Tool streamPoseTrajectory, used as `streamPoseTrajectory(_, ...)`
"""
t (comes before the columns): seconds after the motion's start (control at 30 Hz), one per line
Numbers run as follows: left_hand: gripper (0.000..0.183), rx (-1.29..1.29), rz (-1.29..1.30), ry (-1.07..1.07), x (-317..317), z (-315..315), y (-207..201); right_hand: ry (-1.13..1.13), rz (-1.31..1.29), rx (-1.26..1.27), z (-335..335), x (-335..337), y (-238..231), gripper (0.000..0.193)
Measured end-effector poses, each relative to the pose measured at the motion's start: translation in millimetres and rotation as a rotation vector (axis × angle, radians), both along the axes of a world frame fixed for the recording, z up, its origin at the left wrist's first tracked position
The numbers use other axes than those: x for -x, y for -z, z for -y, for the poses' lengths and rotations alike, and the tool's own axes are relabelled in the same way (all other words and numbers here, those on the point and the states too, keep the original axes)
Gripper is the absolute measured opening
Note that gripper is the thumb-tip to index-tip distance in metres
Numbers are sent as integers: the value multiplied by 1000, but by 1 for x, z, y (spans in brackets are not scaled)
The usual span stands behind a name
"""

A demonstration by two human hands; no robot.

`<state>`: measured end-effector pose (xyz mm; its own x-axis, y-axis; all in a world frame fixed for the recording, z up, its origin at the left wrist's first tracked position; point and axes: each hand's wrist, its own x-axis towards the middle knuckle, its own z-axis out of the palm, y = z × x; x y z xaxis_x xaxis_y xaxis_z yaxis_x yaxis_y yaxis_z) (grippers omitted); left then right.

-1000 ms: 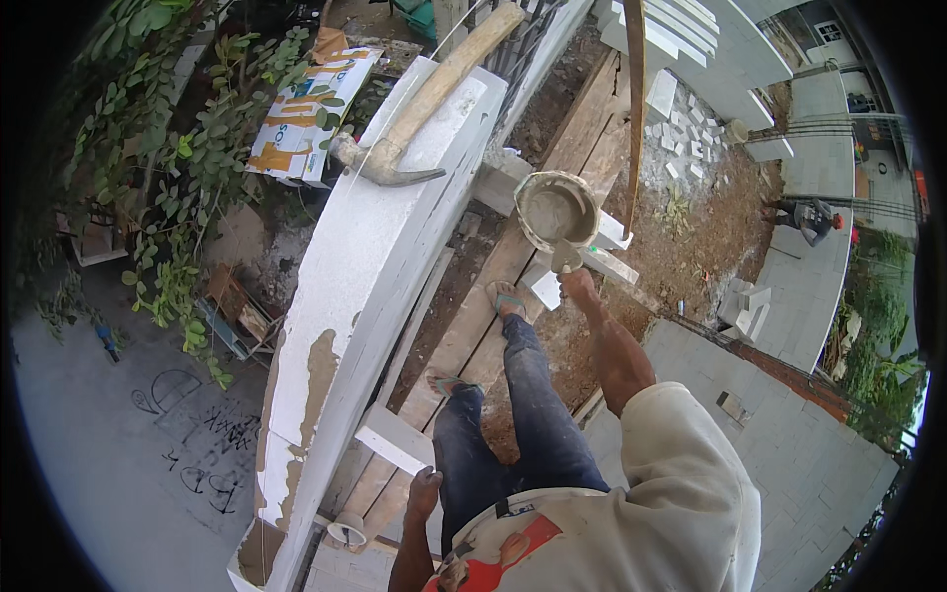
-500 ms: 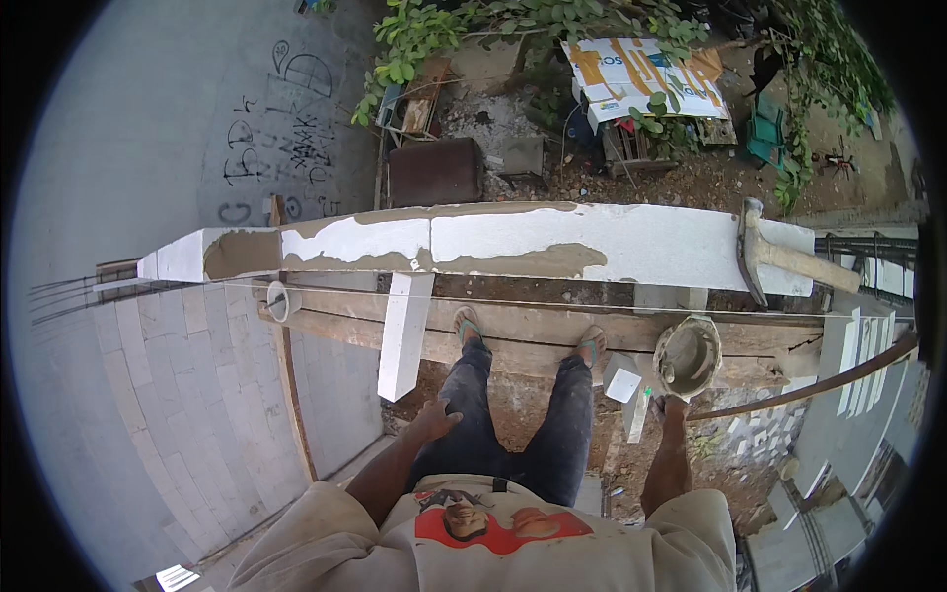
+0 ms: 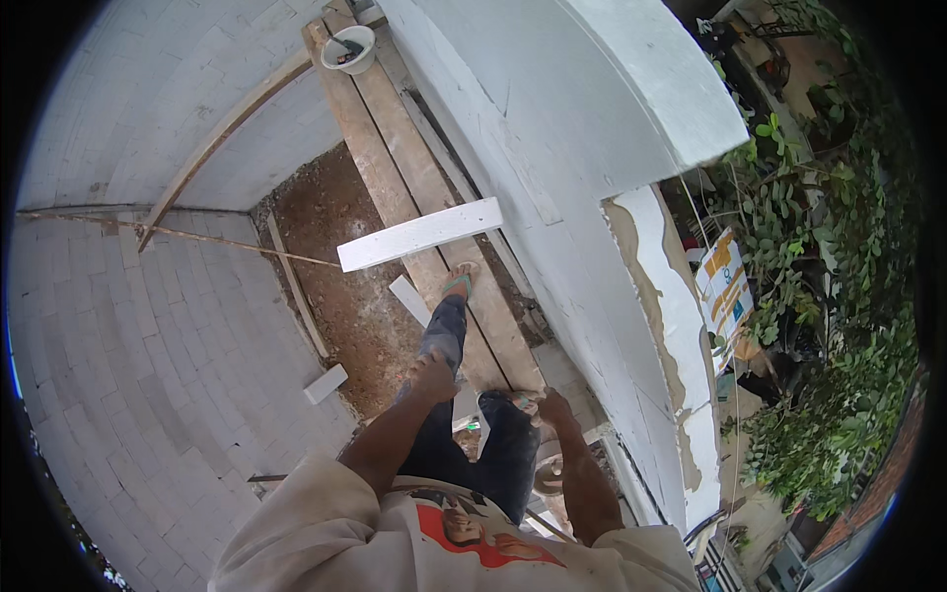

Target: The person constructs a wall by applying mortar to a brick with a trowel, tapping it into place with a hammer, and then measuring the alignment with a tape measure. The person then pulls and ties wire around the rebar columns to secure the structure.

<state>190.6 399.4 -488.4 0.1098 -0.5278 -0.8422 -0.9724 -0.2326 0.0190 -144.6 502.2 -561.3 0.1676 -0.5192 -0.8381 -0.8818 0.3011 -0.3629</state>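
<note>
My left hand (image 3: 431,378) is near my left thigh, its fingers loosely bent and apart, with nothing seen in it. My right hand (image 3: 555,407) hangs beside my right knee with its fingers curled in; no object shows in it. My left foot, in a green-strapped sandal (image 3: 457,283), is on a wooden plank walkway (image 3: 395,163). Just ahead, a long white block (image 3: 419,235) reaches across above the planks. Partly hidden by my right forearm is a round, mortar-coloured container (image 3: 548,480).
A white bucket (image 3: 349,49) with a tool in it stands at the far end of the planks. To the right rises a pale block wall (image 3: 592,257), mortar smeared along its top. A wooden brace (image 3: 227,138) leans at left. Bare soil (image 3: 345,286) lies below the walkway.
My view has turned left along the planks, bringing the wall to my right. My right hand has moved away from the mortar bucket. The hammer on the wall is out of view.
</note>
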Motion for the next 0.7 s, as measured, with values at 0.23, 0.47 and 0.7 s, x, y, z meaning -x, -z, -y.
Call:
streamPoseTrajectory(0.23,86,-29,-109,-313,-23,66,3,-201,49,-39,283,-156,69,104)
streamPoseTrajectory(0.47,78,46,-112,-555,-47,80,40,-480,-2,243,436,-328,161,128)
streamPoseTrajectory(0.7,73,16,-139,-631,-56,100,51,-927,-128,678,472,-366,272,107)
